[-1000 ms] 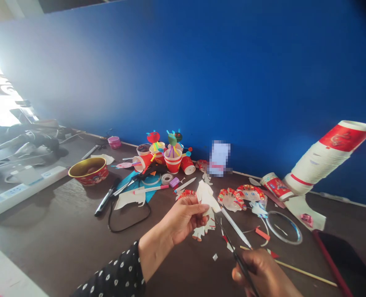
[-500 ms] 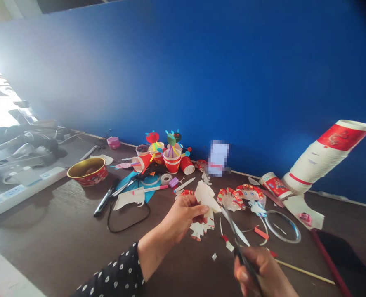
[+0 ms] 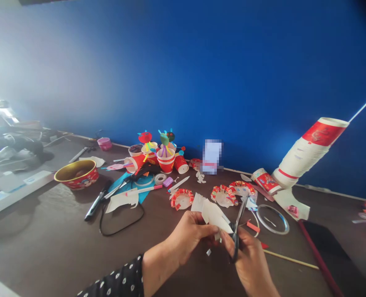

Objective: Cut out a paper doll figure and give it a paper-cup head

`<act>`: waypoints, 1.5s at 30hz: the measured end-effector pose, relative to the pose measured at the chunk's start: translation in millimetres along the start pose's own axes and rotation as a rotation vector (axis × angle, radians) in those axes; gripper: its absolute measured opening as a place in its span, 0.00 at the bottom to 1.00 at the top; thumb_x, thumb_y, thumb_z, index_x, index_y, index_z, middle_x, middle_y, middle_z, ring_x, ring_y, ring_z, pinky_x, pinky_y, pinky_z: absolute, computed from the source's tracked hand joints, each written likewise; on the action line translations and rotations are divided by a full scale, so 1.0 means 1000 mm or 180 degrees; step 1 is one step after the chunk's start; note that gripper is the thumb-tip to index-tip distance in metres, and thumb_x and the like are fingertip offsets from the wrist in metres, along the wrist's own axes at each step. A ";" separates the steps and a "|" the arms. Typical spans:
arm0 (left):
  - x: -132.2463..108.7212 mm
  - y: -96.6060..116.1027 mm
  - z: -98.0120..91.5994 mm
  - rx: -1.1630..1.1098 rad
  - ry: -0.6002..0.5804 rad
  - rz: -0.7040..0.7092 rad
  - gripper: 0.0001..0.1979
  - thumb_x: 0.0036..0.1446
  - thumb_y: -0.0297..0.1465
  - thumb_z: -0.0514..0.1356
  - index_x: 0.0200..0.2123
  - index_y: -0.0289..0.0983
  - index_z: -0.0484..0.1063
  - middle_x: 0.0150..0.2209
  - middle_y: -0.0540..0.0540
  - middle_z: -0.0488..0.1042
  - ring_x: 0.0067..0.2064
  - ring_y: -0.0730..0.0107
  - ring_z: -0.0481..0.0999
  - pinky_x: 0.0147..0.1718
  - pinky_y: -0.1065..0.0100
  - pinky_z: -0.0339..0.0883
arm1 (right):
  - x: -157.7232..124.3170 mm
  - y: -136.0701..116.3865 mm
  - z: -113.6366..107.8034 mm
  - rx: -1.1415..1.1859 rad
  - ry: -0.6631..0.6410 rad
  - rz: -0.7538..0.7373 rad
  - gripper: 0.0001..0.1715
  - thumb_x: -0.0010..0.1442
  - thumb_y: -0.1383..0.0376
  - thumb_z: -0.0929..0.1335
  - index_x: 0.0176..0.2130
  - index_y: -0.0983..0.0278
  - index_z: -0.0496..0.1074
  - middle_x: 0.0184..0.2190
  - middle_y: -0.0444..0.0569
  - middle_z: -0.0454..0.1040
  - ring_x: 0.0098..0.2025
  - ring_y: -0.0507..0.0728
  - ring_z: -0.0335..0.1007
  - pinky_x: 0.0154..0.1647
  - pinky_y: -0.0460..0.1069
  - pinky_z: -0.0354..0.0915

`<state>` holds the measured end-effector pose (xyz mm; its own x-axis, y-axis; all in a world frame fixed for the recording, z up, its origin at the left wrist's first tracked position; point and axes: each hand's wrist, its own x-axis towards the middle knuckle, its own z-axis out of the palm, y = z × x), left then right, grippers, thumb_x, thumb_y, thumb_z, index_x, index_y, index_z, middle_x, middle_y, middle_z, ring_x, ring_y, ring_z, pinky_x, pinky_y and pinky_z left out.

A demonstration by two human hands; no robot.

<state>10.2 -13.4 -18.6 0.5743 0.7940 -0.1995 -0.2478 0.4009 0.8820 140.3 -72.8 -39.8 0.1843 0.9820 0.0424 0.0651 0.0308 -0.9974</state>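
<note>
My left hand (image 3: pixel 187 233) is closed on a piece of white cut paper (image 3: pixel 212 212), pinching it from the left above the dark table. My right hand (image 3: pixel 251 264) grips black-handled scissors (image 3: pixel 237 229) whose blades point up and away, right beside the paper's right edge. The two hands nearly touch at bottom centre. Small white scraps (image 3: pixel 208 252) lie on the table beneath them.
Fan-like red-and-white paper shapes (image 3: pixel 223 194) lie just beyond the hands. Decorated red cups (image 3: pixel 166 159) stand by the blue wall, a leaning cup stack (image 3: pixel 306 154) at right, a gold bowl (image 3: pixel 75 174) at left. A clear ring (image 3: pixel 272 218), a wooden skewer (image 3: pixel 291 260) and a dark case (image 3: pixel 331 255) lie right.
My right hand has come up and left with the scissors, meeting the paper. The blades now point upward. The view has shifted slightly, moving objects leftward in frame.
</note>
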 end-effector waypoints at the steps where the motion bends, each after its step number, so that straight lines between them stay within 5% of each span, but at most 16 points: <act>1: 0.000 0.000 0.000 0.0038 0.0003 0.0018 0.09 0.38 0.29 0.64 0.23 0.28 0.74 0.19 0.45 0.72 0.19 0.76 0.67 0.21 0.72 0.60 | 0.000 0.001 -0.001 -0.0012 -0.0030 0.0006 0.14 0.51 0.57 0.68 0.28 0.66 0.71 0.21 0.46 0.72 0.25 0.55 0.66 0.26 0.46 0.62; 8: -0.001 0.004 0.001 0.0484 0.0136 0.0192 0.06 0.39 0.27 0.62 0.22 0.29 0.74 0.19 0.45 0.72 0.18 0.76 0.66 0.20 0.72 0.59 | 0.002 -0.010 0.000 -0.0131 -0.0101 0.0212 0.18 0.48 0.53 0.68 0.26 0.67 0.71 0.20 0.45 0.70 0.22 0.52 0.61 0.22 0.45 0.58; 14: 0.002 0.011 -0.006 0.0417 0.0455 0.0122 0.04 0.40 0.26 0.60 0.23 0.30 0.73 0.16 0.50 0.68 0.16 0.79 0.64 0.15 0.76 0.49 | 0.001 -0.013 -0.003 -0.0310 0.0290 0.0374 0.19 0.46 0.51 0.69 0.27 0.66 0.69 0.17 0.42 0.65 0.20 0.52 0.59 0.20 0.44 0.56; 21: 0.000 0.002 -0.001 0.0165 0.0020 0.0074 0.07 0.41 0.27 0.62 0.27 0.29 0.74 0.22 0.46 0.72 0.21 0.78 0.65 0.21 0.74 0.58 | 0.002 -0.010 -0.004 -0.0110 0.0265 0.0266 0.16 0.47 0.54 0.69 0.24 0.65 0.67 0.17 0.40 0.63 0.21 0.50 0.56 0.22 0.44 0.56; 33: -0.003 0.006 0.009 0.0495 0.0311 0.0339 0.01 0.39 0.24 0.60 0.21 0.32 0.71 0.19 0.51 0.69 0.21 0.78 0.65 0.22 0.75 0.57 | 0.002 -0.013 -0.001 -0.0259 0.0012 0.0399 0.18 0.47 0.55 0.68 0.20 0.64 0.62 0.15 0.37 0.55 0.20 0.49 0.48 0.20 0.44 0.50; 37: 0.001 0.013 -0.003 0.0538 0.0584 0.0279 0.03 0.40 0.25 0.59 0.23 0.33 0.69 0.18 0.52 0.66 0.19 0.80 0.61 0.15 0.76 0.48 | 0.001 -0.016 -0.003 -0.0685 -0.0204 0.0431 0.22 0.48 0.49 0.65 0.18 0.64 0.60 0.15 0.38 0.54 0.19 0.49 0.48 0.19 0.45 0.48; 45: 0.005 0.024 -0.017 0.0064 0.0477 0.0494 0.06 0.40 0.24 0.61 0.24 0.34 0.65 0.17 0.55 0.62 0.18 0.81 0.59 0.16 0.77 0.51 | -0.002 -0.022 -0.011 -0.1206 -0.1094 0.0453 0.20 0.49 0.52 0.64 0.19 0.63 0.59 0.16 0.39 0.57 0.20 0.49 0.52 0.21 0.44 0.50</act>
<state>-5.7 8.3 -5.3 0.4076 0.9052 -0.1206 -0.3078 0.2606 0.9151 149.6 -77.7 -17.6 -0.1108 0.9780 -0.1768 0.4244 -0.1143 -0.8982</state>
